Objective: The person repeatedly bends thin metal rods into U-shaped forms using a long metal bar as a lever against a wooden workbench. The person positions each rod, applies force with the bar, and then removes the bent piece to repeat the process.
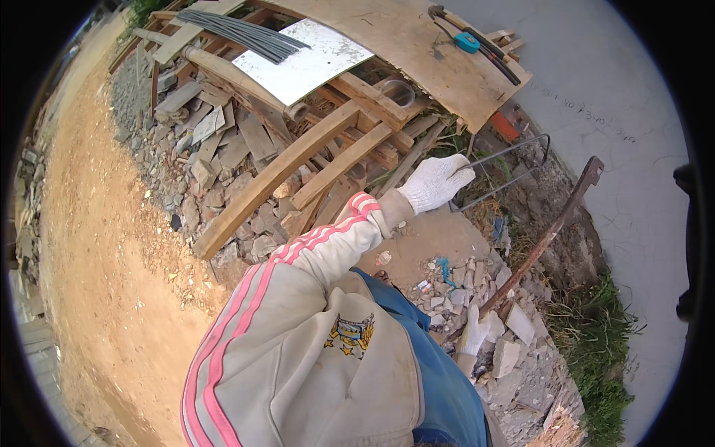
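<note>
Curling tightly around the near end of a dark bent metal frame (514, 148), the gloved left hand (438, 182) held it out toward two o'clock. The gloved right hand (474, 332) met the lower end of a rusty bar (538, 251) slanting toward one o'clock; its grip could not be told.

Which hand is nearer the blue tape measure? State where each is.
Left. The left hand, gripping a bent metal rod, is apart from the tape measure, below it in the picture; the right hand is much farther down, by the lower end of the rusty bar.
</note>
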The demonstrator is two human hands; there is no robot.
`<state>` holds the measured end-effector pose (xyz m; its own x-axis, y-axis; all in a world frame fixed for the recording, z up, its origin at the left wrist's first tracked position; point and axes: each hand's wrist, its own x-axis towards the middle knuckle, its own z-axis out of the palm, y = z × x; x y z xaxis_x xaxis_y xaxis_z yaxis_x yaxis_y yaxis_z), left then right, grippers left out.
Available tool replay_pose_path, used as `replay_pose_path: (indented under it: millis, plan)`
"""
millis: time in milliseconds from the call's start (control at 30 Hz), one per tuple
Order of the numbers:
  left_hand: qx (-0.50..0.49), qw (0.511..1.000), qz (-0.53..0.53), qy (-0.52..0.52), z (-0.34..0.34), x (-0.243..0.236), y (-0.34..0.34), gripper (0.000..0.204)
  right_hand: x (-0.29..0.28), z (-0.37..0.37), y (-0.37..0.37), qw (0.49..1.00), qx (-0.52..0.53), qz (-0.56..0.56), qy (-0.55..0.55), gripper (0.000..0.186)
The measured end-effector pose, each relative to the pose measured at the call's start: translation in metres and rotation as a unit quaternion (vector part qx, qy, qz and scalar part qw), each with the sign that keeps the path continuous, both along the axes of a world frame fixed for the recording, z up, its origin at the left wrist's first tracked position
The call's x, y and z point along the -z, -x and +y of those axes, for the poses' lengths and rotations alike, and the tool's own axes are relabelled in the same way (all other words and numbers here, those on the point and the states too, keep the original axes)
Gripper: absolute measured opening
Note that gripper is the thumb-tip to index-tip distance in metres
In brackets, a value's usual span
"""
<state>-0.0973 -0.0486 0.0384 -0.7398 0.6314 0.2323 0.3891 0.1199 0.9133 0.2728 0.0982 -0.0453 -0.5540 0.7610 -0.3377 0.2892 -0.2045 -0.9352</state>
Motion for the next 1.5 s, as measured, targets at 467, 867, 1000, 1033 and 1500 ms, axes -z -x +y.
replay_pose_path:
  millis: [467, 867, 1000, 1033, 1500]
  plan:
    - [-0.516, 0.707, -0.455, 0.165, -0.253, 0.278, -0.231, 0.051, 0.141, 0.125, -0.034, 0.707, -0.440, -0.473, -0.288, 0.036]
    - [-0.569, 0.591, -0.478, 0.313, -0.226, 0.406, -0.296, 0.075, 0.203, 0.175, -0.037, 0.671, -0.523, -0.446, -0.277, 0.056]
    - [-0.394, 0.792, -0.438, 0.161, -0.178, 0.338, -0.234, 0.053, 0.225, 0.178, -0.027, 0.707, -0.488, -0.433, -0.274, 0.063]
    - [-0.375, 0.819, -0.413, 0.135, -0.166, 0.309, -0.212, 0.050, 0.228, 0.178, -0.023, 0.711, -0.493, -0.418, -0.277, 0.062]
    - [-0.365, 0.925, -0.064, -0.085, -0.152, -0.045, 0.200, 0.046, 0.195, 0.177, 0.089, 0.794, -0.392, -0.404, -0.229, 0.046]
